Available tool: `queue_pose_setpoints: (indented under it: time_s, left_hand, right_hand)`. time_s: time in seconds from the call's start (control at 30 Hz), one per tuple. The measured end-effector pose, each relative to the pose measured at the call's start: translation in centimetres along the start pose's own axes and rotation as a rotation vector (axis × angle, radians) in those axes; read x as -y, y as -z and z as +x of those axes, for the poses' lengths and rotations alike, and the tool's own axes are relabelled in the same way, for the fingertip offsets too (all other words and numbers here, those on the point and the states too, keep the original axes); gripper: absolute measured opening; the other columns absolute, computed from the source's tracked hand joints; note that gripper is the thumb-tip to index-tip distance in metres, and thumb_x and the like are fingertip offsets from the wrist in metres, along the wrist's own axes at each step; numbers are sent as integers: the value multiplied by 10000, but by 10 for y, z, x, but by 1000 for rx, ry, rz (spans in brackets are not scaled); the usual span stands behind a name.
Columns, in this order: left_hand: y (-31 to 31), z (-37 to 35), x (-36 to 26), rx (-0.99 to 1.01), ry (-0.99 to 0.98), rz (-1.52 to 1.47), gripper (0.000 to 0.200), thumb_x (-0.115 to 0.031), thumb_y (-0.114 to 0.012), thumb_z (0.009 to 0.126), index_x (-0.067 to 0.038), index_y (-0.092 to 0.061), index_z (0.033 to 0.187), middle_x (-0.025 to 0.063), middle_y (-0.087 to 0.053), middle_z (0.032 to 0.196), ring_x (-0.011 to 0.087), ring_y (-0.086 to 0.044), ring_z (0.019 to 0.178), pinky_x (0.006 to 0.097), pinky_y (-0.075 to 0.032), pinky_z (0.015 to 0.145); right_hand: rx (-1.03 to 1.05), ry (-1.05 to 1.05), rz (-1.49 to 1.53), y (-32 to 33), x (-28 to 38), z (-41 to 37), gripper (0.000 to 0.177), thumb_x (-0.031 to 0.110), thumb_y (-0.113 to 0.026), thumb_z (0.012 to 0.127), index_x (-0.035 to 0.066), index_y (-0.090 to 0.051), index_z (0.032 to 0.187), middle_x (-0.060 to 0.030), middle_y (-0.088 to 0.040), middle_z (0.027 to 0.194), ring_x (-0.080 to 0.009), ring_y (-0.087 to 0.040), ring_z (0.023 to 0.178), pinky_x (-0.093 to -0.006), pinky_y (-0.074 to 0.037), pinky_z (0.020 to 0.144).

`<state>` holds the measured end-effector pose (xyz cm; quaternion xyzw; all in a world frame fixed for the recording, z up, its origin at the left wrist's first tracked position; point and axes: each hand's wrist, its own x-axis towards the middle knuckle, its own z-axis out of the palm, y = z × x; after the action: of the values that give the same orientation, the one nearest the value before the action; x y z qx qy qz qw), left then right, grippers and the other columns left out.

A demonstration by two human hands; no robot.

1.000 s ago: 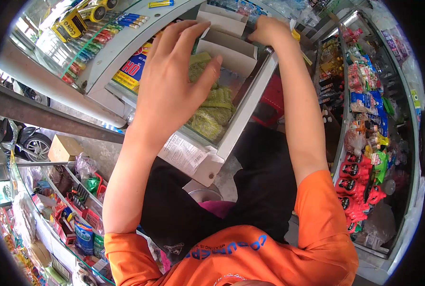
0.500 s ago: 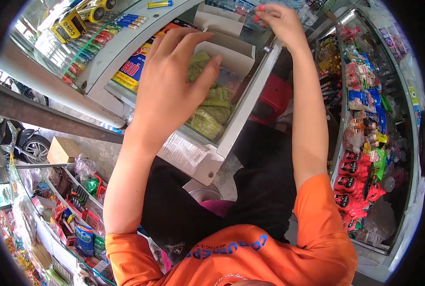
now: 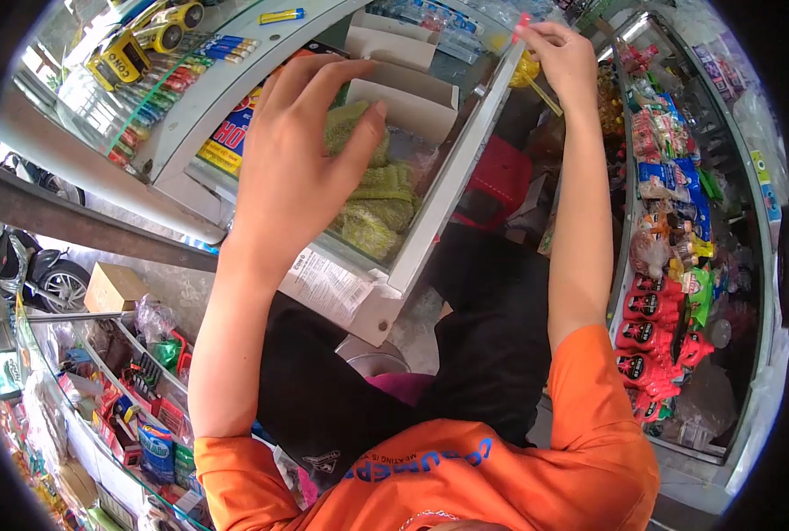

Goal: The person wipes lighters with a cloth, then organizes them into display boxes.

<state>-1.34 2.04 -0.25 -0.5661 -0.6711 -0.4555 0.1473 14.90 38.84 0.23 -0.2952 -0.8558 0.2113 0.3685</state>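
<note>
My left hand point(image 3: 292, 159) hovers palm down over the glass-topped counter, fingers curved, thumb spread, nothing in its grasp. Under and beside it, green mesh bundles point(image 3: 372, 199) lie in the display case, next to an open white cardboard box point(image 3: 412, 99). Partly covered by this hand is a blue, red and yellow package point(image 3: 226, 142). At the far end of the case frame, my right hand point(image 3: 562, 60) pinches a small red thing point(image 3: 523, 19) between thumb and forefinger; its kind I cannot tell. Just below those fingers shows a yellow object point(image 3: 524, 71) with a thin yellow stick.
Pens point(image 3: 235, 46) and yellow toy trucks point(image 3: 124, 60) sit on glass at upper left. A red plastic stool point(image 3: 498, 181) stands beyond the case edge. Along the right runs a glass cabinet with red bottles point(image 3: 646, 336) and packets. Goods fill shelves point(image 3: 155, 451) at lower left.
My right hand has moved right, past the case frame, and the yellow object now shows below it. My left hand has shifted slightly left in view, still spread above the counter.
</note>
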Motion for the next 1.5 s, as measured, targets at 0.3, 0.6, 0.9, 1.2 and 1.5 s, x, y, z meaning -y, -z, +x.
queue_pose_setpoints:
  time_s: [0.3, 0.6, 0.9, 1.2, 1.5]
  left_hand:
    - [-2, 3, -3, 31, -17, -2, 313, -195, -734, 983, -46, -725, 1258, 161, -691, 1307, 342, -675, 1215, 416, -508, 1045]
    - [-3, 5, -9, 66, -6, 27, 306, -189, -727, 996, -43, -737, 1264, 152, -709, 1281, 316, -685, 1201, 394, -495, 1055]
    - [-9, 7, -17, 41, -29, -9, 287, -165, -742, 958, -21, -725, 1205, 160, -696, 1169, 385, -659, 1100, 433, -503, 976]
    - [-11, 6, -19, 55, -7, 2, 288, -168, -744, 968, -23, -725, 1216, 167, -698, 1186, 382, -661, 1115, 426, -508, 981]
    - [-10, 6, -18, 57, -25, -32, 281, -173, -732, 974, -20, -718, 1208, 164, -685, 1138, 377, -656, 1082, 429, -506, 963]
  right_hand:
    - [-217, 80, -85, -34, -99, -64, 235, 260, -774, 965, 46, -784, 1061, -142, -779, 1012, -272, -755, 912, -376, -571, 829]
    - [123, 47, -62, -60, -108, -105, 224, 257, -816, 918, 73, -825, 1046, -116, -751, 990, -271, -725, 895, -370, -547, 825]
    - [249, 21, 13, -39, -97, -122, 296, 144, -778, 937, 82, -802, 1226, -125, -724, 1008, -234, -697, 926, -346, -529, 852]
    - [428, 139, -202, -26, -88, -120, 401, 110, -587, 986, 192, -743, 1347, -209, -718, 1140, -424, -682, 1087, -505, -544, 964]
    - [306, 125, -176, -31, -82, -125, 440, 69, -561, 983, 189, -724, 1373, -186, -695, 1051, -396, -678, 1008, -495, -541, 928]
